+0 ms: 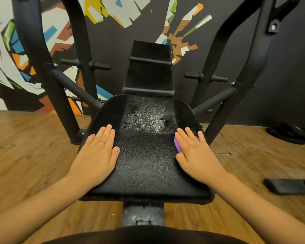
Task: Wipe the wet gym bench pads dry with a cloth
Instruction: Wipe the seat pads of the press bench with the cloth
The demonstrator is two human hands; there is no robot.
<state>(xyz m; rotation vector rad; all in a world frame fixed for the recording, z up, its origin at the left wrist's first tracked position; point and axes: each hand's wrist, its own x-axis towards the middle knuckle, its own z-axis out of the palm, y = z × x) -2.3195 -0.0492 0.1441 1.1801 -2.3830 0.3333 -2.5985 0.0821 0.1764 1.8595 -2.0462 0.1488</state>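
we are looking down at the wide black textured vinyl seat pad (pixel 144 161), and both of our hands are lying flat on it. our left hand (pixel 99 152), wearing a thin gold ring (pixel 102 142), is resting palm down on the pad's left side, fingers straight and close together, holding nothing. our right hand (pixel 196 154) is pressing down on the pad's right side, fingers stretched out and slightly spread. a small purple cloth (pixel 177 144) is lying under them, peeking out beside the index finger and between the outer fingers. the fingers are pressing it flat, not curling round it.

the near half of the pad is looking matte and dry, while a patch of glistening water droplets (pixel 148 117) is sitting across the far middle, just beyond our fingertips. behind it the narrower black back pad (pixel 150 76) is rising upright, too dark for us to be telling wet from dry. the black metal frame (pixel 60 95) is standing on either side on the brown wooden floor (pixel 25 155), and dark weight plates (pixel 289 133) are lying on the floor at the far right.
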